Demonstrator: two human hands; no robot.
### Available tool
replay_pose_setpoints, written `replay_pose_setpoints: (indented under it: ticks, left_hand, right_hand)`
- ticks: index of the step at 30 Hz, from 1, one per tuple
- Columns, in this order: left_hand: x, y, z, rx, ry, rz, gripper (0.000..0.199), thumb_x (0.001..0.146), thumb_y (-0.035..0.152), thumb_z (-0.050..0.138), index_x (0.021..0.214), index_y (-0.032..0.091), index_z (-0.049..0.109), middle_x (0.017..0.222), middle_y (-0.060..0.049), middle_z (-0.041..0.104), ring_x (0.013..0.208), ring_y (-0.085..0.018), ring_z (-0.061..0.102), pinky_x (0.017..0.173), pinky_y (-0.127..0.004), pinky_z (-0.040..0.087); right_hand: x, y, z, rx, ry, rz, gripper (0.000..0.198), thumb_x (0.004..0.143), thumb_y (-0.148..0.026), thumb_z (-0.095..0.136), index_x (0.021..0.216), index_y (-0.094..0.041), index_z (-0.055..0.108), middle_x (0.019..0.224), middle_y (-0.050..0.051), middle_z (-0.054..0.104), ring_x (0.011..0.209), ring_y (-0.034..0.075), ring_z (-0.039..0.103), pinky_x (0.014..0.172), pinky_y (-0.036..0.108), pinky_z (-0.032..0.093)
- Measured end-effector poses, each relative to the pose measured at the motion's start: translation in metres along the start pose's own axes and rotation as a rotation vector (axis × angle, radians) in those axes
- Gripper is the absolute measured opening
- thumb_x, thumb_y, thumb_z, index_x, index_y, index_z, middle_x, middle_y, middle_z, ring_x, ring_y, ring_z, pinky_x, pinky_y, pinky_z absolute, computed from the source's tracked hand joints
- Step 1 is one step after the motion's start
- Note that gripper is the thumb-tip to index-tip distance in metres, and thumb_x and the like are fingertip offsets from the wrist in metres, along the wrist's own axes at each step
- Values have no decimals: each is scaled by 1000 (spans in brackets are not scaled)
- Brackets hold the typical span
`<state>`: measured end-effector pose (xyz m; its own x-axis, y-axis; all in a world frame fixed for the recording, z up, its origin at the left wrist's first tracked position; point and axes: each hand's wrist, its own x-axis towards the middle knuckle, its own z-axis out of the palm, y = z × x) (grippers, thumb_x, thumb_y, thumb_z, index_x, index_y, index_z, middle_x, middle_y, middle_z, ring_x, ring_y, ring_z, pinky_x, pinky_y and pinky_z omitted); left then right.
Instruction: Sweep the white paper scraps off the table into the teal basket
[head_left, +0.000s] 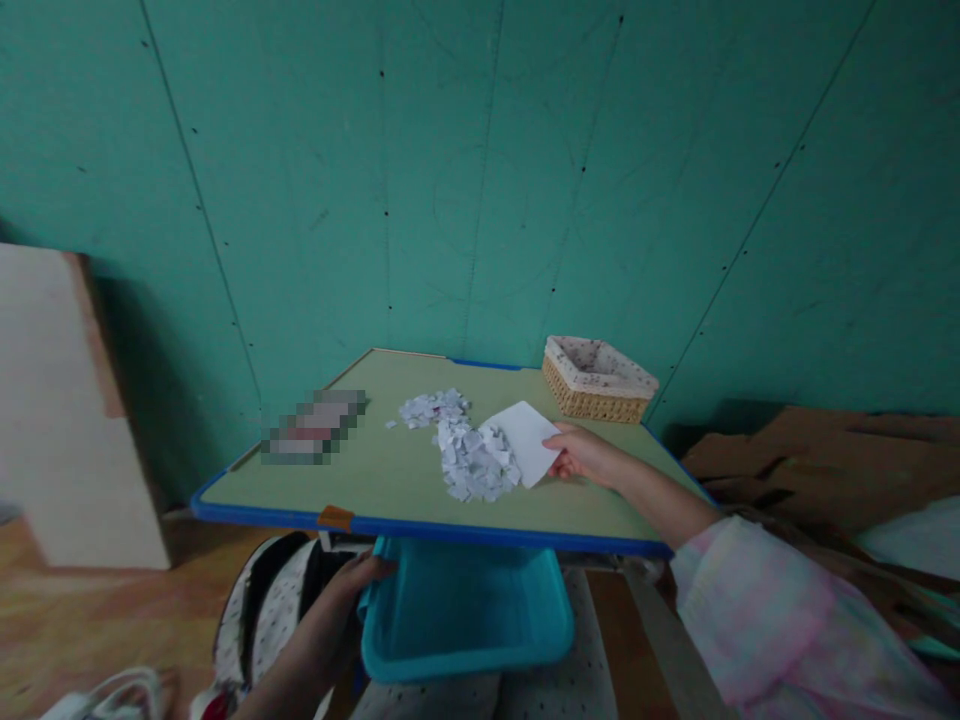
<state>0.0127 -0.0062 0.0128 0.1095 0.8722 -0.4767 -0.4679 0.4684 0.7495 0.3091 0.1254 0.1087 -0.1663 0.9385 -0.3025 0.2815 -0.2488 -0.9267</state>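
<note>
Torn white paper scraps (480,462) lie in a loose pile on the pale green tabletop (390,490), with a smaller heap trailing toward the back. My right hand (574,450) is closed on the edge of a white sheet of paper (527,440), which is tilted against the right side of the pile. Below the table's front edge, my left hand (360,580) grips the left rim of a blue plastic bin (465,610). The bin's open top sits just under the table edge, and no scraps show inside it. Part of my left hand's fingers is hidden by the rim.
A wicker basket (600,380) with a patterned lining stands at the back right of the table. A blurred-out flat item (315,428) lies at the left. Cardboard (825,465) is stacked on the right, and a white board (67,400) leans against the green wall (480,180).
</note>
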Motion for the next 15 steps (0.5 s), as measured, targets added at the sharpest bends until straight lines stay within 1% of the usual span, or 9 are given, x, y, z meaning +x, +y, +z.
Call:
replay_pose_setpoints:
  ticks: [4, 6, 8, 11, 15]
  left_hand:
    - [1, -4, 4, -21, -3, 16, 51, 52, 33, 82, 96, 14, 66, 86, -10, 77, 86, -35, 73, 66, -37, 59]
    - [0, -5, 7, -21, 16, 29, 48, 52, 32, 81, 94, 13, 67, 83, -9, 77, 84, -34, 73, 64, -36, 60]
    - [-1, -3, 8, -16, 43, 33, 48, 49, 31, 82, 91, 13, 68, 78, -9, 76, 80, -35, 73, 63, -37, 60]
    - [-1, 1, 0, -29, 58, 40, 49, 48, 30, 84, 92, 13, 68, 83, -10, 77, 86, -36, 72, 69, -38, 61]
    - [1, 3, -19, -38, 49, 58, 47, 54, 31, 84, 96, 14, 68, 94, -11, 77, 96, -37, 71, 76, -39, 61]
  right_hand:
    - [-12, 2, 9, 0, -31, 10, 12, 81, -13, 48, 92, -16, 52, 61, 2, 65, 47, 10, 56, 42, 19, 36]
    - [-19, 3, 14, 0, -47, 11, 14, 82, -13, 47, 95, -17, 52, 62, 1, 65, 46, 10, 56, 42, 19, 37]
    - [-26, 5, 19, -2, -73, 11, 16, 82, -13, 47, 97, -17, 51, 63, 1, 65, 46, 10, 57, 42, 20, 37]
    - [-33, 5, 26, -17, -101, 12, 16, 83, -12, 45, 98, -16, 49, 61, 0, 65, 45, 10, 57, 42, 20, 36]
    - [-40, 1, 29, -24, -112, 12, 13, 84, -11, 43, 96, -16, 47, 59, -1, 63, 44, 10, 56, 40, 19, 35]
